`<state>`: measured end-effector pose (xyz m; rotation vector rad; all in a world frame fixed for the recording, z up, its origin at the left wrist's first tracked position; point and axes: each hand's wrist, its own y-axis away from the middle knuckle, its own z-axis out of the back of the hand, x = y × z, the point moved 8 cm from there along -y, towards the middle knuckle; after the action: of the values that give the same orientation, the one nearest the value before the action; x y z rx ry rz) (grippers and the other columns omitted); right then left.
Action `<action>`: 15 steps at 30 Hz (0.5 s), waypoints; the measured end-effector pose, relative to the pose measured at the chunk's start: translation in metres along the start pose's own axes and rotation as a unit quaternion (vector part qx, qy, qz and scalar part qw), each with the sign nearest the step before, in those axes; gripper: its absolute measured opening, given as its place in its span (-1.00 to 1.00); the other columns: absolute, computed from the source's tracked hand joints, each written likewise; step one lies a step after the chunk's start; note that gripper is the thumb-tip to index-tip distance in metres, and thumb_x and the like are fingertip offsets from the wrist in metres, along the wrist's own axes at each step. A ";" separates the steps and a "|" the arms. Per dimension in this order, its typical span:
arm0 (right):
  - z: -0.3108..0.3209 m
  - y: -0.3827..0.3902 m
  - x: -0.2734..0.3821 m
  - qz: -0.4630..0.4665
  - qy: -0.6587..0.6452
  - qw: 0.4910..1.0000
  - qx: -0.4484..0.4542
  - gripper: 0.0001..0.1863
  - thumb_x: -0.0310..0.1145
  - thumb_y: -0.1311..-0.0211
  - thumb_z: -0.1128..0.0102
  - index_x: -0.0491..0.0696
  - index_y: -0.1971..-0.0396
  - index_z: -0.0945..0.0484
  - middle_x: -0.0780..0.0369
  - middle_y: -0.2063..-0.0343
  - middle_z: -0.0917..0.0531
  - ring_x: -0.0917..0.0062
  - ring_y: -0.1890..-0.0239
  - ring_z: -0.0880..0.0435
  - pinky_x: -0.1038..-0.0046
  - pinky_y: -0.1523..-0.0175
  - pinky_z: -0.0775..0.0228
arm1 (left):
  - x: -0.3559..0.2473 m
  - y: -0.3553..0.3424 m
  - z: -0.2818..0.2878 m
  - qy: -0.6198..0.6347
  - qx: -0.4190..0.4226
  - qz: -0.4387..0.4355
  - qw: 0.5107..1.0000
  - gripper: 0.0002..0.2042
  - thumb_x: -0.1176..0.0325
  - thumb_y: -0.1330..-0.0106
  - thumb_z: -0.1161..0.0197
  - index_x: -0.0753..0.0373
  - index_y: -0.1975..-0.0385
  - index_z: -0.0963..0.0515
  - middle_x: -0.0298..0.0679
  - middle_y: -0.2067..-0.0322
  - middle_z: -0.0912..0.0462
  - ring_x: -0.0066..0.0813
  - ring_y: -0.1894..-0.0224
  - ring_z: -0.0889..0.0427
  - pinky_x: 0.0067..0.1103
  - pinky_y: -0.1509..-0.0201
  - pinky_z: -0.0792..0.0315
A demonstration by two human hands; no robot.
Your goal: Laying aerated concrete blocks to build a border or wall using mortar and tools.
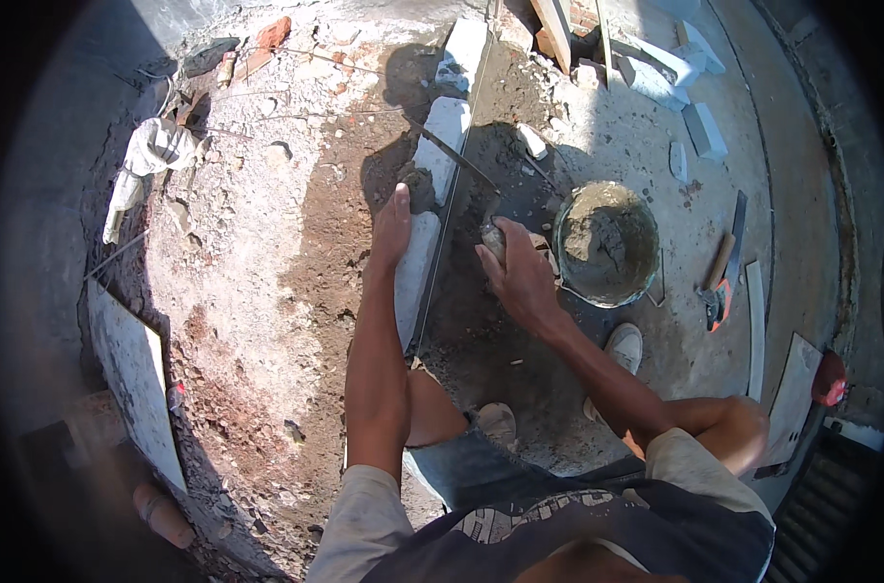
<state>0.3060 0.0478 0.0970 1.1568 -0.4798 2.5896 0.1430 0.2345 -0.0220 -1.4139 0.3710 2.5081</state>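
Note:
My right hand (520, 272) is closed around the handle of a trowel (458, 158). The narrow blade, seen nearly edge-on, points up and left across a row of white blocks (444, 131). My left hand (393, 228) is at the row, its thumb stretched upward against a grey lump of mortar (419, 189). Its other fingers are hidden, so I cannot tell whether they grip the lump or only press on it. That mortar sits between the middle block and the nearer block (417, 272). A taut string (473, 117) runs along the right side of the blocks.
Right of my right hand stands a bucket (654, 255) of wet mortar. Farther right lie a handsaw (736, 228), an orange-and-black tool (719, 303) and loose white blocks (704, 131). Rubble (238, 194) covers the left, with a white sack (160, 146) and a leaning board (136, 364).

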 end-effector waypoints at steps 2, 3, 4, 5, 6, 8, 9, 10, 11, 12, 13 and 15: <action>-0.019 0.011 -0.002 -0.032 0.018 0.999 0.039 -0.57 -0.22 -0.31 -0.18 -0.10 -0.07 -0.35 0.02 0.12 -0.54 -0.01 0.13 -0.59 0.05 0.10 -0.44 | 0.007 -0.003 0.003 0.073 -0.022 0.010 0.997 -0.27 -0.19 -0.51 0.33 0.46 -0.22 -0.34 0.09 -0.14 -0.49 -0.09 -0.19 -0.47 -0.36 -0.33 -0.26; -0.032 0.017 -0.010 -0.067 0.036 0.994 0.078 -0.58 -0.21 -0.32 -0.16 -0.09 -0.06 -0.34 0.02 0.13 -0.53 -0.01 0.14 -0.59 0.03 0.11 -0.44 | 0.016 -0.005 0.003 0.145 -0.041 0.021 0.988 -0.26 -0.21 -0.50 0.35 0.44 -0.26 -0.29 0.07 -0.17 -0.47 -0.10 -0.20 -0.46 -0.35 -0.33 -0.25; -0.046 0.022 -0.015 -0.060 0.075 0.987 0.130 -0.55 -0.25 -0.30 -0.19 -0.10 -0.09 -0.32 -0.03 0.11 -0.56 -0.05 0.15 -0.61 0.03 0.12 -0.47 | 0.025 -0.007 0.003 0.215 -0.060 0.033 0.974 -0.25 -0.22 -0.50 0.37 0.43 -0.30 -0.23 0.06 -0.19 -0.45 -0.11 -0.21 -0.45 -0.35 -0.34 -0.25; -0.050 0.024 -0.013 -0.060 0.072 0.987 0.131 -0.55 -0.25 -0.30 -0.19 -0.10 -0.09 -0.32 -0.03 0.11 -0.56 -0.05 0.15 -0.61 0.03 0.12 -0.47 | 0.032 -0.008 0.007 0.284 -0.081 0.045 0.954 -0.23 -0.24 -0.50 0.39 0.41 -0.33 -0.18 0.04 -0.21 -0.43 -0.13 -0.22 -0.44 -0.35 -0.34 -0.25; -0.053 0.026 -0.012 -0.070 0.063 0.987 0.130 -0.55 -0.25 -0.30 -0.19 -0.10 -0.09 -0.32 -0.02 0.14 -0.56 -0.06 0.18 -0.61 0.02 0.15 -0.47 | 0.039 -0.010 0.011 0.350 -0.102 0.057 0.929 -0.22 -0.25 -0.49 0.41 0.39 -0.37 -0.13 0.03 -0.24 -0.41 -0.14 -0.23 -0.43 -0.35 -0.35 -0.25; -0.050 0.026 -0.006 -0.084 0.055 0.986 0.135 -0.55 -0.25 -0.29 -0.19 -0.09 -0.09 -0.31 -0.01 0.17 -0.56 -0.06 0.21 -0.61 0.01 0.18 -0.46 | 0.033 -0.020 0.011 0.340 -0.077 0.062 0.935 -0.26 -0.22 -0.51 0.44 0.35 -0.38 -0.11 0.04 -0.22 -0.42 -0.16 -0.24 -0.44 -0.38 -0.36 -0.25; -0.034 0.019 0.008 -0.059 0.053 0.990 0.112 -0.57 -0.26 -0.29 -0.19 -0.09 -0.07 -0.31 0.00 0.20 -0.56 -0.06 0.23 -0.61 0.01 0.19 -0.46 | 0.024 -0.017 0.005 0.332 -0.046 0.069 0.940 -0.29 -0.19 -0.52 0.47 0.30 -0.39 -0.09 0.05 -0.21 -0.44 -0.18 -0.25 -0.44 -0.41 -0.38 -0.26; -0.023 0.016 0.016 -0.034 0.052 0.994 0.089 -0.58 -0.26 -0.29 -0.19 -0.08 -0.05 -0.31 0.00 0.23 -0.55 -0.06 0.25 -0.62 0.00 0.21 -0.46 | 0.018 -0.009 0.000 0.330 -0.044 0.096 0.938 -0.28 -0.22 -0.51 0.47 0.27 -0.42 -0.04 0.02 -0.21 -0.44 -0.18 -0.25 -0.44 -0.42 -0.38 -0.26; -0.026 0.012 0.015 -0.029 0.049 0.994 0.089 -0.58 -0.26 -0.29 -0.19 -0.08 -0.05 -0.31 0.00 0.23 -0.55 -0.06 0.25 -0.62 0.00 0.21 -0.46 | 0.015 -0.007 0.007 0.328 -0.049 0.093 0.939 -0.28 -0.22 -0.51 0.47 0.27 -0.42 -0.04 0.02 -0.21 -0.44 -0.18 -0.25 -0.44 -0.42 -0.38 -0.26; -0.035 0.011 -0.001 -0.053 0.105 0.983 0.142 -0.65 -0.28 -0.29 -0.18 -0.06 0.03 -0.33 0.03 0.23 -0.56 -0.04 0.25 -0.63 0.02 0.20 -0.48 | 0.016 -0.009 0.001 0.357 -0.055 0.116 0.925 -0.25 -0.26 -0.49 0.46 0.26 -0.43 -0.02 0.02 -0.21 -0.44 -0.19 -0.24 -0.44 -0.42 -0.37 -0.26; -0.040 0.014 -0.017 -0.077 0.161 0.965 0.194 -0.72 -0.29 -0.28 -0.16 -0.05 0.11 -0.34 0.05 0.24 -0.56 -0.02 0.24 -0.65 0.03 0.20 -0.49 | 0.016 -0.011 -0.005 0.386 -0.061 0.138 0.910 -0.22 -0.30 -0.47 0.44 0.24 -0.44 0.01 0.01 -0.22 -0.44 -0.19 -0.23 -0.44 -0.43 -0.36 -0.26; -0.032 0.015 -0.001 -0.058 0.156 0.968 0.190 -0.73 -0.30 -0.28 -0.16 -0.05 0.11 -0.35 0.04 0.25 -0.56 0.02 0.25 -0.66 0.04 0.21 -0.50 | 0.026 -0.009 0.002 0.387 -0.062 0.149 0.908 -0.17 -0.35 -0.43 0.44 0.27 -0.43 -0.06 0.02 -0.21 -0.45 -0.21 -0.23 -0.43 -0.45 -0.36 -0.24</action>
<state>0.2803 0.0471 0.0734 0.8183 0.1533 2.7591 0.1312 0.2461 -0.0442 -2.5476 0.6040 2.0724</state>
